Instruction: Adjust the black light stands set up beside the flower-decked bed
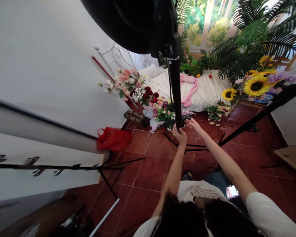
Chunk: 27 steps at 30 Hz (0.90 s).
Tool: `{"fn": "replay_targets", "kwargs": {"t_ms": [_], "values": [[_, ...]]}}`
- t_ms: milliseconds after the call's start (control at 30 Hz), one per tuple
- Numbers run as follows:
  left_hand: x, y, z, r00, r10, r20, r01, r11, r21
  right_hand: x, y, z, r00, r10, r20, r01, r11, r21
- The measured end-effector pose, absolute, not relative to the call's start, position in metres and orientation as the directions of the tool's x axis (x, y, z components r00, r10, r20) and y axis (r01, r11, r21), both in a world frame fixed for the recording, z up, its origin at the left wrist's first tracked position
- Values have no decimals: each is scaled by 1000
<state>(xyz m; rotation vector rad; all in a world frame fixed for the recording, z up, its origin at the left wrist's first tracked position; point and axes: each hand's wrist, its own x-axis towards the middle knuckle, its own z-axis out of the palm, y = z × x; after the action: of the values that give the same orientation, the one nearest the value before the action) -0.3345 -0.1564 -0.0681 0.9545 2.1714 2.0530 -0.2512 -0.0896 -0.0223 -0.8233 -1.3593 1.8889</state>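
Observation:
A black light stand (174,85) rises straight ahead of me, with a large round dark lamp head (128,23) on top, cut off by the upper edge. My left hand (180,135) is wrapped round the pole just below its black collar. Beside it, my right hand (193,125) has its fingers closed at the collar's locking knob (186,117); the fingertips are partly hidden. The stand's thin legs spread low over the red tiles, and a cable runs along the pole.
Flower bunches (160,108), a white-draped bed (207,89) and palm leaves (249,36) lie beyond the stand. A second black stand (259,115) slants at right beside sunflowers (256,85). At left are a red bag (114,138) and a clamp-hung bar (64,167).

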Motion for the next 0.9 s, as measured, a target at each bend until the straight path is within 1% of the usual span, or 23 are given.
{"fn": "replay_targets", "kwargs": {"t_ms": [67,167,267,400,533,600,700,900], "values": [[-333,-155,-68,-824,402,399,417,-48,908,-247,-93,-5,-622,783,-8,-158,-136,-978],[-331,-153,-68,-833,384,399,407,-63,911,-255,-105,21,-694,718,49,-19,50,-999],[-330,-154,-66,-833,403,378,384,-71,921,-276,-119,39,-651,751,106,62,191,-980],[-331,-157,-61,-819,431,380,387,-75,919,-296,-133,44,-527,835,161,100,249,-963],[-334,-158,-57,-825,447,347,387,-1,922,-304,-143,40,-321,925,205,173,270,-947],[-335,-158,-55,-823,455,340,386,8,923,-308,-144,42,-260,940,221,178,272,-946],[-334,-159,-52,-811,459,363,402,-13,915,-311,-139,56,-273,926,263,142,309,-940],[-332,-160,-50,-789,463,403,445,-20,895,-310,-119,114,-448,822,353,-9,390,-921]]}}
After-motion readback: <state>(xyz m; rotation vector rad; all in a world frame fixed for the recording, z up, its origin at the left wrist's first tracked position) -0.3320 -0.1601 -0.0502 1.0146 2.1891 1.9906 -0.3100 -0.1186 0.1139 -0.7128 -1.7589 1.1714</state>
